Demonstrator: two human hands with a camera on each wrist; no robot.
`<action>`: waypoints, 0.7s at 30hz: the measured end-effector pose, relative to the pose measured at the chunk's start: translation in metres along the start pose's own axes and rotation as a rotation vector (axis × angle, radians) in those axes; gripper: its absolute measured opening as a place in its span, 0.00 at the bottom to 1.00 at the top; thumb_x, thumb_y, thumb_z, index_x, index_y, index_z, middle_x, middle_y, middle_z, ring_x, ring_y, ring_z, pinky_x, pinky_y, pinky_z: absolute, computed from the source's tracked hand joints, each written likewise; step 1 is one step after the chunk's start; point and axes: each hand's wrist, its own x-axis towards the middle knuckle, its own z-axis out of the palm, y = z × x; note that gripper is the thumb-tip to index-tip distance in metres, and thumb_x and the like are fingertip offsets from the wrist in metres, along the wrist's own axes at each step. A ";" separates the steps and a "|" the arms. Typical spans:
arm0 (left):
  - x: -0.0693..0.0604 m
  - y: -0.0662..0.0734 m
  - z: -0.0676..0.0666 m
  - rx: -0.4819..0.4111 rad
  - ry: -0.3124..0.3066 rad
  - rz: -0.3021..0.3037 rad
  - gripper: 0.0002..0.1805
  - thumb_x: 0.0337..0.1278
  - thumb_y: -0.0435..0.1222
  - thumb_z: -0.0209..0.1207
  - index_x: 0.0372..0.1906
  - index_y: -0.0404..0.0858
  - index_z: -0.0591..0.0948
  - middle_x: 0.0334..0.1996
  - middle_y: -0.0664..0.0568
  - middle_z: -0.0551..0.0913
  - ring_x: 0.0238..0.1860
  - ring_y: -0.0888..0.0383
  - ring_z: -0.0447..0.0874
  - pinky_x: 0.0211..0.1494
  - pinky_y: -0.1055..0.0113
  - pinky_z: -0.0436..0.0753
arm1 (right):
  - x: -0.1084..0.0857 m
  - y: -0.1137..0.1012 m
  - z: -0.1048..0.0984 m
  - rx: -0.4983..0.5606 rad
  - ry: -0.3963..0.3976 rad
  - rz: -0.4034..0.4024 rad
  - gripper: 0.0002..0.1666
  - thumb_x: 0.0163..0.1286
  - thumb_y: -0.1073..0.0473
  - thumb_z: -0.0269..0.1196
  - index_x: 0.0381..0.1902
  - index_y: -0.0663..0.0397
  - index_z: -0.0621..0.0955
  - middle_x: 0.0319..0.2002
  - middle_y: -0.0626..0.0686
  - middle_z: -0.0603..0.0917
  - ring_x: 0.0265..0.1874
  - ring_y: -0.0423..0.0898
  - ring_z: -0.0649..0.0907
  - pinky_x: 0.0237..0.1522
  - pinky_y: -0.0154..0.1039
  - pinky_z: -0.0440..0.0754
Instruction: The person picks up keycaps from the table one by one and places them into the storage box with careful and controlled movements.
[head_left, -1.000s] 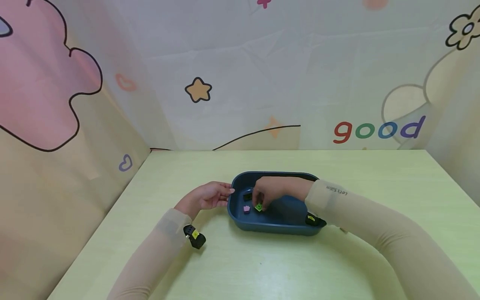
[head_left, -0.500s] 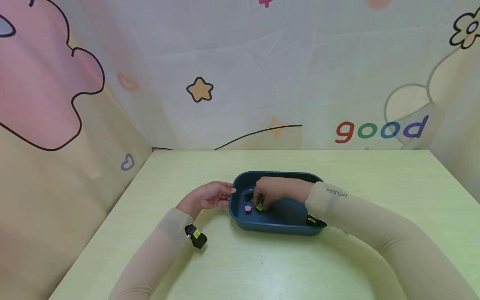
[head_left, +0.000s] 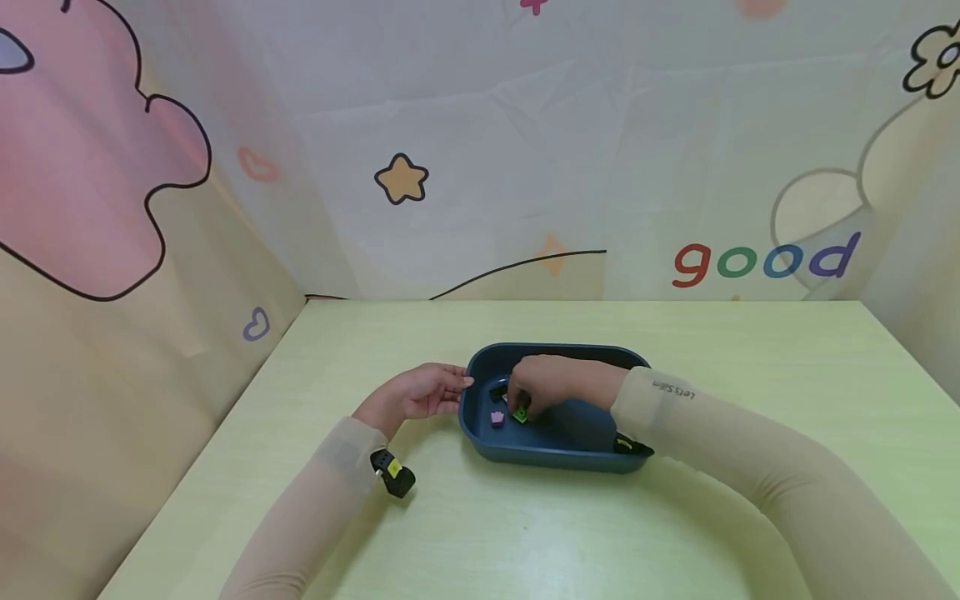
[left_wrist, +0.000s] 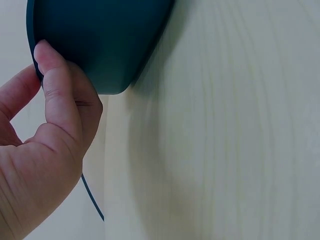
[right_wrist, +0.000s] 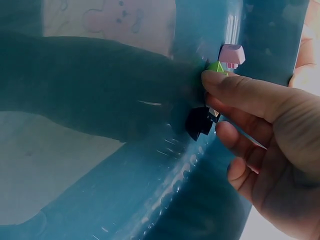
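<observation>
A dark blue oval tub (head_left: pixel 555 457) stands on the table. My left hand (head_left: pixel 420 392) is at its left end; in the left wrist view its fingers (left_wrist: pixel 60 92) pinch the tub's rim. Inside the tub, my right hand (head_left: pixel 547 383) pinches a small green toy brick (head_left: pixel 521 414) between thumb and fingertips, close to the bottom. A pink toy brick (head_left: pixel 497 419) lies just left of it. A black piece (right_wrist: pixel 199 122) lies beside the fingers in the right wrist view, partly hidden by them.
The pale wood-grain table (head_left: pixel 540 533) extends around the tub. A printed cloth backdrop (head_left: pixel 495 167) rises behind and at the sides. A black wrist camera (head_left: pixel 393 473) is strapped to the left wrist. The right forearm (head_left: pixel 720 425) crosses the tub's right end.
Both hands stay almost where they were. The right fingertips shift very slightly at the green toy brick. The whole head view drifts a little.
</observation>
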 end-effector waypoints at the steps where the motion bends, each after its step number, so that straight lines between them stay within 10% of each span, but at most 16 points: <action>1: 0.000 0.000 0.000 0.000 0.002 -0.002 0.07 0.78 0.31 0.47 0.51 0.37 0.75 0.28 0.57 0.83 0.27 0.65 0.81 0.34 0.78 0.86 | 0.000 0.000 0.000 -0.002 0.000 -0.002 0.13 0.64 0.65 0.72 0.48 0.55 0.89 0.45 0.53 0.92 0.41 0.40 0.87 0.51 0.37 0.89; 21: 0.000 0.001 0.001 -0.005 0.019 -0.010 0.07 0.78 0.31 0.48 0.51 0.37 0.75 0.28 0.57 0.83 0.27 0.65 0.82 0.34 0.77 0.86 | -0.003 0.000 -0.003 0.006 -0.030 0.036 0.15 0.64 0.63 0.73 0.49 0.53 0.89 0.46 0.51 0.91 0.40 0.39 0.84 0.53 0.38 0.88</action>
